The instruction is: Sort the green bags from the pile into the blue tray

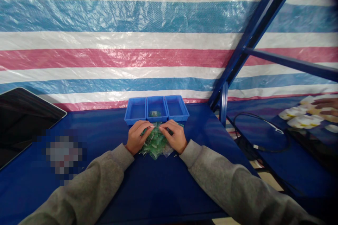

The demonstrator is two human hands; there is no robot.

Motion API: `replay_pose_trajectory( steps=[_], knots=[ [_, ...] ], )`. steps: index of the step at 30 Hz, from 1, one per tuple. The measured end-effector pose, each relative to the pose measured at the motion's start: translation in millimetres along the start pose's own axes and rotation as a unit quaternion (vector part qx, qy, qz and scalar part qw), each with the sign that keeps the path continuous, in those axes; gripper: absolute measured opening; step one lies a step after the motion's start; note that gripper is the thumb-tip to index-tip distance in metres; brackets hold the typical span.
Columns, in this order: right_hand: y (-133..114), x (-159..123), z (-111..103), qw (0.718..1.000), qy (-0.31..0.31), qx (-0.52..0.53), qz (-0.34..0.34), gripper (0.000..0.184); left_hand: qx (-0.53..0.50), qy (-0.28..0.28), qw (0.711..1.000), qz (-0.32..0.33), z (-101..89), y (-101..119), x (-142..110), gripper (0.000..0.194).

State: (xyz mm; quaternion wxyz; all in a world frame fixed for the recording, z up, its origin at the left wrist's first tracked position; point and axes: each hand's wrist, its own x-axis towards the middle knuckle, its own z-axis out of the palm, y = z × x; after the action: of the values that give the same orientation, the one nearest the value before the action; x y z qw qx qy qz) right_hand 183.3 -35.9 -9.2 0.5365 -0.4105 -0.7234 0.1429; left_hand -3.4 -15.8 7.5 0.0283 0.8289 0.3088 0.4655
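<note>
My left hand (136,137) and my right hand (175,137) meet over a pile of small green clear packets (153,147). Between the pinched fingertips of both runs a thin, pale, stick-like piece (155,126), one end in each hand; its exact kind is too small to make out. More slender pale pieces lie among the packets. Just beyond my hands stand three blue bins side by side: a left bin (127,115), a middle bin (156,100) and a right bin (182,102). A small greenish packet (154,114) sits in the middle bin.
A dark flat screen (23,119) stands at the left of the blue table (158,197). Right of the bins rises a blue metal frame (237,59). On another table are a black cable (271,150), white-and-yellow items (303,121) and another person's hand (327,104).
</note>
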Motion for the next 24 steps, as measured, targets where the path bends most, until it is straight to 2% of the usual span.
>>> replay_pose_trajectory(
  steps=[6,12,15,19,24],
  knots=[
    [1.0,0.0,0.0,1.000,0.001,0.001,0.002,0.018,-0.004,0.008,1.000,-0.007,0.1,1.8,0.5,0.010],
    [0.2,-0.1,0.0,1.000,0.009,-0.001,0.012,0.019,-0.011,0.027,0.998,-0.051,-1.9,1.8,1.6,0.010],
    [-0.6,0.2,-0.3,1.000,0.006,0.001,0.011,0.019,0.022,0.081,0.992,-0.096,-3.5,-0.5,4.3,0.010],
    [-0.2,0.2,-0.2,1.000,0.005,0.001,0.010,0.019,0.108,0.163,0.964,-0.178,-4.7,-6.6,8.7,0.013],
    [0.4,0.0,-0.2,1.000,0.006,0.000,0.011,0.019,0.151,0.199,0.938,-0.242,-4.5,-14.5,10.2,0.015]
  ],
)
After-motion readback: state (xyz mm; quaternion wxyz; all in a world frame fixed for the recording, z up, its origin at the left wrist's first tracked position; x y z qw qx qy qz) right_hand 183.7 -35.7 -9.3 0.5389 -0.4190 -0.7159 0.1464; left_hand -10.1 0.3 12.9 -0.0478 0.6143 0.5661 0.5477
